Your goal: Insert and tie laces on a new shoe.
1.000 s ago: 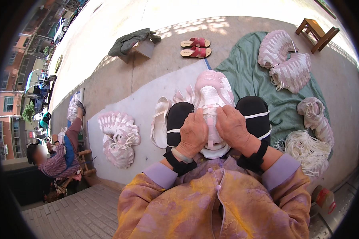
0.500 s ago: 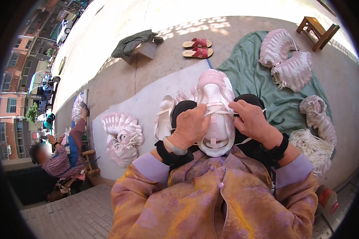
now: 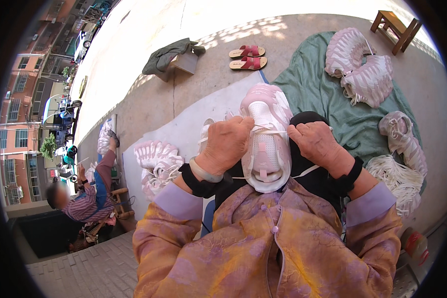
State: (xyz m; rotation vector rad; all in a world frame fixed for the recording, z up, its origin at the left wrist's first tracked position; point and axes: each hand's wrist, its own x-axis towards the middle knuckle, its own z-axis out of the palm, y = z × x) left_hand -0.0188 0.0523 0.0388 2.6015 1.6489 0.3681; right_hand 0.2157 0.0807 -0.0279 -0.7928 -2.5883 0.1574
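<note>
Gripping a white lace (image 3: pixel 270 131), the fingers of the left hand (image 3: pixel 226 144) are curled closed just over the near side of the tongue. The right hand (image 3: pixel 315 144) pinches the same lace between thumb and bent forefinger, its other fingers folded in, so the strand runs almost straight from hand to hand. Beneath it sits the pink and white shoe (image 3: pixel 266 161), upright between the person's knees, its toe pointing away and its heel against the patterned jacket (image 3: pixel 263 243).

Past the left forearm, a cluster of similar shoes (image 3: pixel 156 161) lies near the left edge of a white sheet (image 3: pixel 184 111). On the other side, a curved row of shoes (image 3: pixel 360 67) rests by the far right edge of a green cloth (image 3: pixel 303 69); a shorter bundle of shoes (image 3: pixel 406 139) lies along the right edge, beside a heap of white laces (image 3: pixel 395 184) at the near right corner.

Beyond the far edges are red sandals (image 3: pixel 248 63) and a wooden stool (image 3: pixel 395 30). At far left, a co-worker (image 3: pixel 87 206) sits in a striped top.
</note>
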